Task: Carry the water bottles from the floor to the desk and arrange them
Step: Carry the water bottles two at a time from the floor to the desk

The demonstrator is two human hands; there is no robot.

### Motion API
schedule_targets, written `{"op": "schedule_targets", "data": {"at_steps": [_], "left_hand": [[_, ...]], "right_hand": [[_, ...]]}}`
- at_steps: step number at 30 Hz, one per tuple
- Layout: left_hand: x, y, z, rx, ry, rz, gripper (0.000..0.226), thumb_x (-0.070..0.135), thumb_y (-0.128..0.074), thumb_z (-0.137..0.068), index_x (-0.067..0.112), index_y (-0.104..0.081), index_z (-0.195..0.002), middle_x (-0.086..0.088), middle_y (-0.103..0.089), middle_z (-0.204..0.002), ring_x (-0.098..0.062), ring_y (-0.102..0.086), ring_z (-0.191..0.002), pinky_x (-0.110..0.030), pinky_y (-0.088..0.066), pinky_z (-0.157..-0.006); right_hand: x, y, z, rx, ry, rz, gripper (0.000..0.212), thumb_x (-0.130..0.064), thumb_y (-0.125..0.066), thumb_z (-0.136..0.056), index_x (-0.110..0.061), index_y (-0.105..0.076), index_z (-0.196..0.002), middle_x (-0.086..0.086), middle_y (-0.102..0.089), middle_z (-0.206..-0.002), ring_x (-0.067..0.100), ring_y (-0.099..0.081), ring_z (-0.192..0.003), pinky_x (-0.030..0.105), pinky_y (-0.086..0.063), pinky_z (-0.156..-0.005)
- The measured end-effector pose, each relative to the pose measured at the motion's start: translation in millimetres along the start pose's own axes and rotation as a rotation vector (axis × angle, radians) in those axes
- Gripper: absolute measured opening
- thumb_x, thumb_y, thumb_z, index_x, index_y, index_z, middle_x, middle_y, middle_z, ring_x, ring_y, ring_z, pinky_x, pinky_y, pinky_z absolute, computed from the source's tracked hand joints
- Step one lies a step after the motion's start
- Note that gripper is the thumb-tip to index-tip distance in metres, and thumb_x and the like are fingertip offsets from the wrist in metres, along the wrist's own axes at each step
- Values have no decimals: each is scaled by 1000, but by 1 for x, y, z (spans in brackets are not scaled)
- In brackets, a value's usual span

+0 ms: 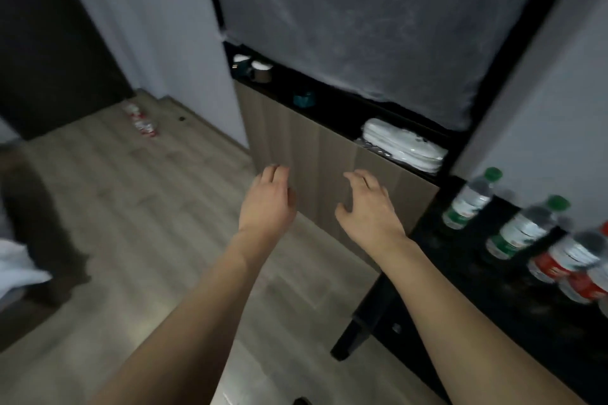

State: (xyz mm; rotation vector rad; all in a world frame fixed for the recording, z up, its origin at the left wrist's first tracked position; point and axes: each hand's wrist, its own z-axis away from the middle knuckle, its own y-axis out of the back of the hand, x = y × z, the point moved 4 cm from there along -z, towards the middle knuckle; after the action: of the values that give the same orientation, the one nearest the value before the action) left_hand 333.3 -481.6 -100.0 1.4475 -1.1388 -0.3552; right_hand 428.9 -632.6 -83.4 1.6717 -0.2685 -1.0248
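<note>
We hold both arms out in front of us. Our left hand (268,198) holds nothing, and its fingers (278,172) are loose and a little curled. Our right hand (368,207) holds nothing too, and its fingers (360,179) are spread and bent.

Four bottles stand on the dark counter (493,299) at the right: two green-cap bottles (472,198) farther off, two red-label bottles (566,256) nearer. Two more bottles (141,118) lie far off on the wood floor (131,207) at the left, near the wall. Folded white cloths (401,144) sit on a shelf (329,108) past our hands.
</note>
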Motion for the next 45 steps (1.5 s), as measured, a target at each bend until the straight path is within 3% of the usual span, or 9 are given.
{"op": "schedule_targets", "data": {"at_steps": [9,17,27,45], "left_hand": [[-160,92,79,177,376,-129,42,21,-51,-96,6,-48,-135,-14,-52,-133,-35,-53,-113,-41,-42,-95],[-222,131,120,248,581,-188,40,21,-54,-94,6,-51,-132,-13,-54,-131,-34,-54,-110,-40,-43,-92],[-254,135,60,290,652,-220,38,22,-53,-95,8,-51,-131,-10,-54,-129,-31,-56,-107,-39,-44,-88],[-355,163,-63,264,686,-287,41,26,-50,-97,9,-49,-134,-9,-52,-135,-29,-55,-114,-41,-48,-94]], "right_hand": [[-155,-97,-18,-219,343,14,63,-23,-58,-88,-14,-36,-146,4,-31,-151,28,-35,-134,34,-29,-111],[-234,-147,-21,-299,548,-48,62,-20,-60,-86,-10,-38,-143,9,-37,-147,29,-37,-133,34,-28,-111],[-272,-162,-93,-340,616,-97,61,-22,-57,-88,-14,-36,-145,4,-34,-150,24,-35,-135,35,-29,-111],[-361,-205,-252,-371,685,-126,59,-22,-59,-85,-12,-43,-141,7,-40,-146,29,-41,-130,33,-31,-107]]}}
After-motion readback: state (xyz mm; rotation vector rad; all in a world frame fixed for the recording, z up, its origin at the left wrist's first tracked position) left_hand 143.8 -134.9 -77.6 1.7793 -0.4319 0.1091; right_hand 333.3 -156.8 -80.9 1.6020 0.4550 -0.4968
